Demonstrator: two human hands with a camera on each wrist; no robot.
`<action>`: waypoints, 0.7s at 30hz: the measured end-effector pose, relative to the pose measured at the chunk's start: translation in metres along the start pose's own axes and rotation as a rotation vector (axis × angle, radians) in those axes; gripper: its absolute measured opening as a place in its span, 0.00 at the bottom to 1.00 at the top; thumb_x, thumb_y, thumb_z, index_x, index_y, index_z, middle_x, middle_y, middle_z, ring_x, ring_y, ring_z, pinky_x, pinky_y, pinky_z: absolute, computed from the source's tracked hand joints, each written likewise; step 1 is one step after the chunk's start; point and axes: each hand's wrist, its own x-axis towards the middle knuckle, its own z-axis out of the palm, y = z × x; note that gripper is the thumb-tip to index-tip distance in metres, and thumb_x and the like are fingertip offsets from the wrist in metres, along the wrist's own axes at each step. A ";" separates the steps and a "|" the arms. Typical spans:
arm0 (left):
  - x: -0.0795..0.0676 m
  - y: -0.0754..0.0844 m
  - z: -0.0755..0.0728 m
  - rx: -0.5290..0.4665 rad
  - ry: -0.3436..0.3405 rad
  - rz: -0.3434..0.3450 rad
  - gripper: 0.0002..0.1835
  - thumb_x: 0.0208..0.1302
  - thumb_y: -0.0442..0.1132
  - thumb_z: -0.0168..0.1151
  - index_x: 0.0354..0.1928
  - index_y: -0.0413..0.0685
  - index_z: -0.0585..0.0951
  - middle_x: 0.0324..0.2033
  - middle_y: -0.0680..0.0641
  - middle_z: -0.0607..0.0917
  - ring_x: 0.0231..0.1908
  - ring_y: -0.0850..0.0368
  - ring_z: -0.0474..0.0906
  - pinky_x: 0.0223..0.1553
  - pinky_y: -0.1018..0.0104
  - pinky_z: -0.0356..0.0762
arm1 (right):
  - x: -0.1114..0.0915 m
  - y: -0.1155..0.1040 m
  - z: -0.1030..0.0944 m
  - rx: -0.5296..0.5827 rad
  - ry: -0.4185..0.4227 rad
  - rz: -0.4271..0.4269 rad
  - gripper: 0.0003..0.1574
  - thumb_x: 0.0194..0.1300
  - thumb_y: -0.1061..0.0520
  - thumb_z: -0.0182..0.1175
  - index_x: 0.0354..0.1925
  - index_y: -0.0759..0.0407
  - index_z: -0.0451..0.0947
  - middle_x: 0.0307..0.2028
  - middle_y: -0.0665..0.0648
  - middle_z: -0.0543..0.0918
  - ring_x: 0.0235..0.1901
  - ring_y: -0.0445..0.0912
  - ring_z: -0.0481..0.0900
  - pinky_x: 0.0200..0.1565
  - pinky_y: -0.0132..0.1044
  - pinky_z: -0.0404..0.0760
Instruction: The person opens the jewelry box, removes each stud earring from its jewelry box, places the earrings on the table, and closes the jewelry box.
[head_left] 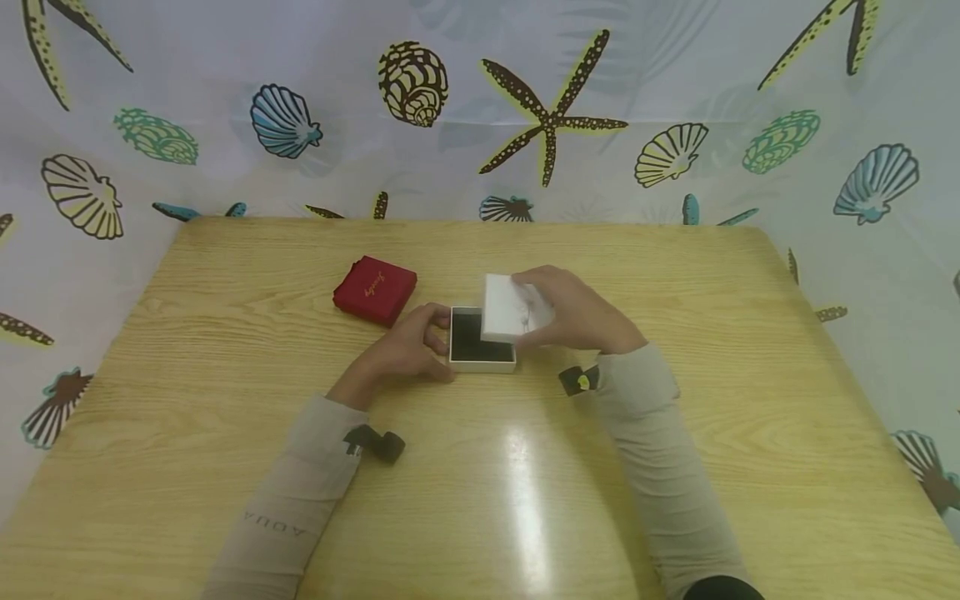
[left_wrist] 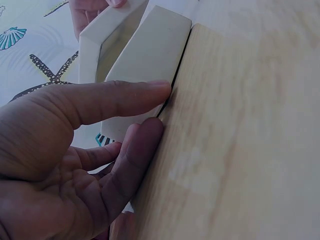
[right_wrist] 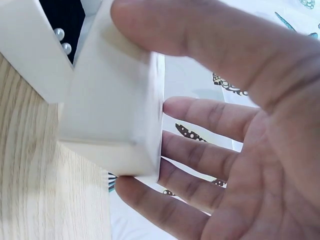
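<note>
A small white jewelry box (head_left: 482, 367) with a black lining sits on the table. My left hand (head_left: 408, 343) holds its left side, thumb at the near corner and fingers at the far one; the left wrist view shows the thumb against the white wall (left_wrist: 150, 57). Tilted over the box's right part is its white lid (head_left: 501, 307), gripped by my right hand (head_left: 573, 310) between thumb and fingers. Two pearls (right_wrist: 60, 34) show on the black lining in the right wrist view. The lid hides part of the interior from the head view.
A red box (head_left: 375, 290) with gold lettering lies behind and left of my left hand. The wooden table (head_left: 225, 333) ends at a shell-and-starfish patterned cloth (head_left: 450, 167) at the back and sides. Dark wrist cameras (head_left: 384, 446) are strapped to both sleeves.
</note>
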 end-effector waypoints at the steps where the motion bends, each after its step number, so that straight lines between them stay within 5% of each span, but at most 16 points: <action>1: 0.000 0.000 0.000 0.000 0.000 0.000 0.49 0.45 0.30 0.79 0.70 0.46 0.64 0.62 0.43 0.73 0.52 0.49 0.79 0.51 0.62 0.79 | 0.000 0.001 0.000 0.001 0.002 0.006 0.57 0.45 0.54 0.79 0.70 0.64 0.65 0.69 0.64 0.70 0.69 0.58 0.66 0.72 0.54 0.65; 21: -0.001 -0.001 0.000 0.006 0.004 0.019 0.48 0.45 0.29 0.79 0.70 0.44 0.64 0.62 0.43 0.73 0.51 0.49 0.79 0.51 0.62 0.78 | -0.004 0.021 -0.011 -0.007 0.013 0.102 0.54 0.49 0.57 0.77 0.71 0.62 0.65 0.70 0.65 0.68 0.67 0.58 0.67 0.69 0.56 0.67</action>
